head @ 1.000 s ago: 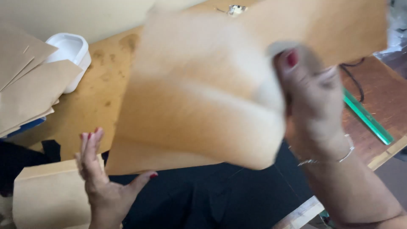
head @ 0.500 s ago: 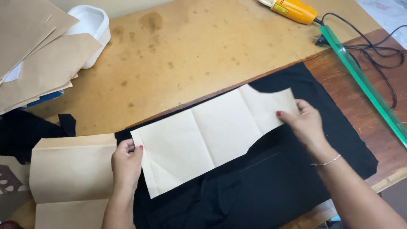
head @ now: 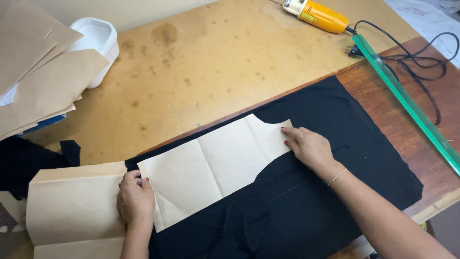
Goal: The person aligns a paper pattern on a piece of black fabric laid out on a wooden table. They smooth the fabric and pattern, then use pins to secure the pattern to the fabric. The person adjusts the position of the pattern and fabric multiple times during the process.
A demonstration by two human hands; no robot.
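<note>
Both hands, left hand [head: 135, 199] and right hand [head: 309, 146], pressed flat on opposite ends of the paper pattern [head: 211, 168], grasping nothing; left fingertips were curled under, hidden.

Bare surface [head: 201, 72] beyond black fabric [head: 345, 158] open to hands. Left blocked: paper stack [head: 38, 81], white tub [head: 98, 41]. Right: green ruler [head: 407, 103], cord [head: 421, 62], yellow cutter [head: 318, 15].

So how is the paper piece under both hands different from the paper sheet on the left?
The paper piece lies on the black cloth; the paper sheet lies mostly off it, toward the table's near-left corner. The paper piece has curved cut edges and looks paler; the paper sheet is straight-edged and tanner. The left hand and right hand press the piece's ends. Both show fold creases.
</note>
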